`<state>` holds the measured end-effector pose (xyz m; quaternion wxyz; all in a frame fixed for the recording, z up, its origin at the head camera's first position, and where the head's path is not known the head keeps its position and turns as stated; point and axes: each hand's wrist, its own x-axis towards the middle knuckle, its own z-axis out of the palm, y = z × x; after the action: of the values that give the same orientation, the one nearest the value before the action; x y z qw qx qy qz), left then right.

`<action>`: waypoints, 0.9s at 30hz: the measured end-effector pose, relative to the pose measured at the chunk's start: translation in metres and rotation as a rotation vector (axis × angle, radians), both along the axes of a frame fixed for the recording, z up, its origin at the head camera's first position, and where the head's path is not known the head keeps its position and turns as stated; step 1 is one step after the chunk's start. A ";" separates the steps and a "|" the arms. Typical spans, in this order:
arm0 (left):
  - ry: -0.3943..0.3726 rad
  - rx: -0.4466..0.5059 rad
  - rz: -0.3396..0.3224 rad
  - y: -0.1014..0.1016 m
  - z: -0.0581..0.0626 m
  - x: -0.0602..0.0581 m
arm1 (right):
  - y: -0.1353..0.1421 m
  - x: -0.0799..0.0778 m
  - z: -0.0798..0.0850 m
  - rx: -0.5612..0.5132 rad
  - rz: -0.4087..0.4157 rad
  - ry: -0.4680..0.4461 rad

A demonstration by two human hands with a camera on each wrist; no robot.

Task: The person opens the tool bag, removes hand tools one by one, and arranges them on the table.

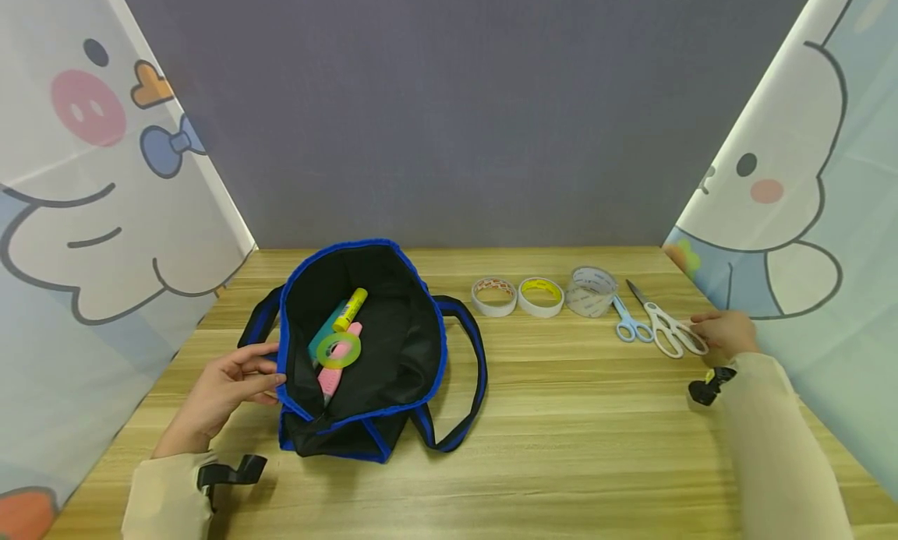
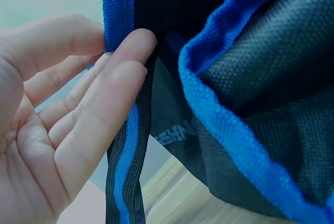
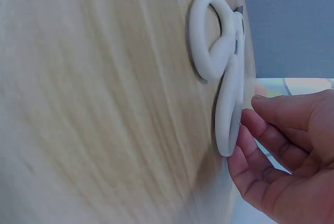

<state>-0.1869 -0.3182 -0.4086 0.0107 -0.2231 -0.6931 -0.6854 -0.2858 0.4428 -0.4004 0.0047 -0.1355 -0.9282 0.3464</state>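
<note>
A black bag (image 1: 393, 345) with blue trim stands open-mouthed on the left of the table. My left hand (image 1: 228, 388) pinches its left rim; in the left wrist view, fingers (image 2: 128, 51) lie on both sides of the blue edging, near a strap. Inside the bag are a yellow glue stick (image 1: 350, 310), a green tape roll (image 1: 338, 351), a pink cutter (image 1: 330, 380) and a teal item (image 1: 324, 337) partly covered. At the right, my right hand (image 1: 730, 333) is at the handle of the white scissors (image 3: 223, 119), fingertips at its outer edge, thumb apart from it.
Light-blue scissors (image 1: 631, 326) lie left of the white pair. Further left, a clear tape roll (image 1: 591, 294), a white roll with a yellow core (image 1: 541, 309) and another white roll (image 1: 494, 308) form a row. One bag strap (image 1: 481, 368) loops onto the table. A grey panel (image 1: 456, 119) stands behind.
</note>
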 end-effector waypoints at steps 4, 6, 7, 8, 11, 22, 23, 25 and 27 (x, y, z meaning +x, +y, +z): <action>0.002 0.008 -0.009 0.000 0.000 0.000 | 0.000 -0.001 0.002 -0.066 -0.019 0.005; 0.005 0.011 -0.011 0.000 0.000 0.000 | -0.001 -0.002 0.003 -0.088 -0.024 0.016; 0.007 0.012 -0.011 0.000 0.000 -0.001 | -0.002 -0.002 0.004 -0.102 -0.025 0.022; 0.008 0.012 -0.011 0.000 0.001 -0.001 | -0.003 -0.002 0.005 -0.112 -0.025 0.028; 0.008 0.011 -0.010 0.000 0.000 0.000 | -0.009 -0.002 0.011 -0.133 -0.007 0.047; 0.006 0.009 -0.004 -0.001 0.000 -0.001 | -0.048 -0.008 0.044 -0.281 0.102 0.121; 0.004 0.009 -0.003 0.000 0.000 -0.001 | -0.052 -0.008 0.047 -0.263 0.105 0.118; 0.001 0.007 -0.001 0.000 0.000 -0.001 | -0.061 -0.009 0.053 -0.246 0.119 0.122; -0.001 0.007 -0.002 -0.001 0.000 -0.001 | -0.070 -0.010 0.058 -0.258 0.123 0.131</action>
<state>-0.1882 -0.3189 -0.4091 0.0106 -0.2234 -0.6906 -0.6877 -0.2955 0.3727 -0.3419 0.0264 -0.0548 -0.8803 0.4704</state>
